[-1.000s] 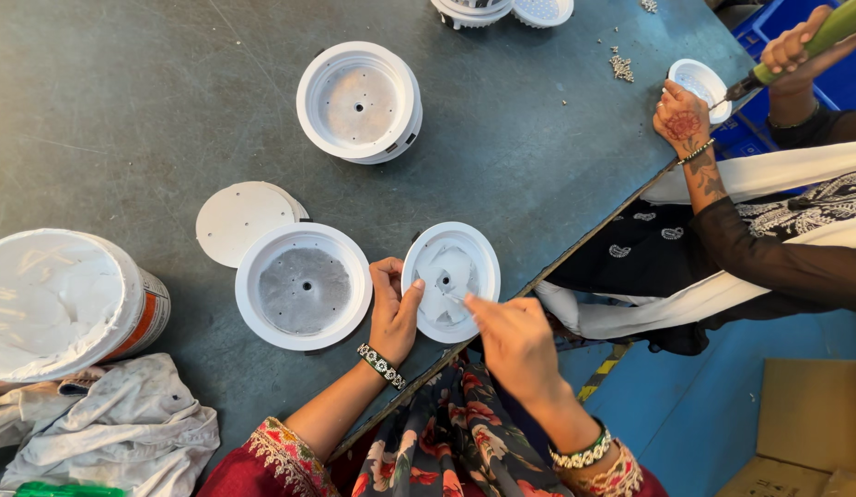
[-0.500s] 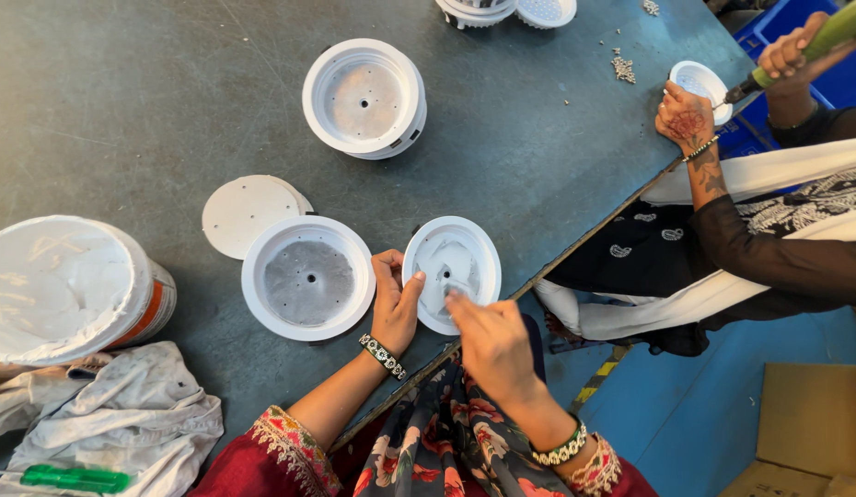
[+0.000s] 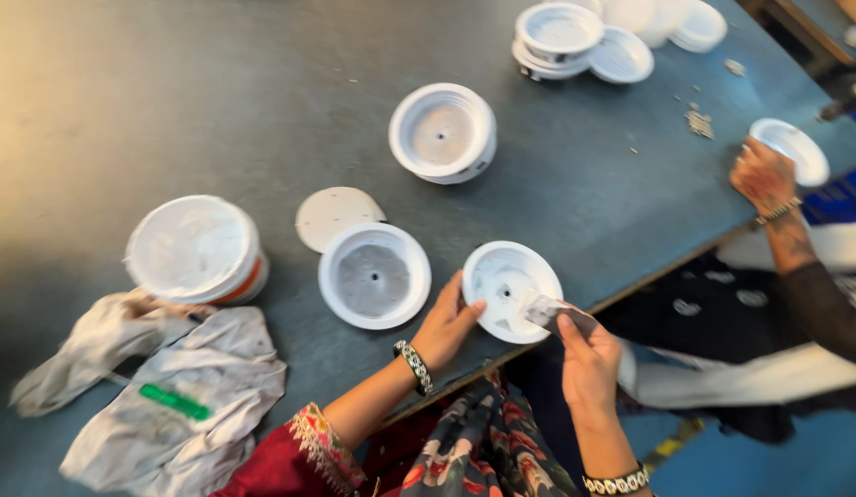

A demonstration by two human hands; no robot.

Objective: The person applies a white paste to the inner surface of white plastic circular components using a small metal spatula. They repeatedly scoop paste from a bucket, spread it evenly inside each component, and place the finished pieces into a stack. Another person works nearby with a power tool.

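At bench edge, left hand (image 3: 446, 324) grips the near-left rim of a white round housing (image 3: 503, 285), fingers curled on it, thumb on the rim. Right hand (image 3: 586, 359) pinches a small grey pad (image 3: 546, 311) between thumb and fingertips, pad touching the housing's inner face on its right side. Housing lies flat on the grey bench (image 3: 216, 110), right at its near edge. Just left of the left hand: second white housing (image 3: 374, 274) with grey inside, and a flat white disc (image 3: 331, 215) touching its far-left rim. Beyond the hands: a third white housing (image 3: 443, 132). Far left: white tub (image 3: 196, 248) beside crumpled rags (image 3: 170, 396). Far right: another person's hand (image 3: 764, 175) on a white part (image 3: 796, 147). Top right: stacked white parts (image 3: 575, 41).
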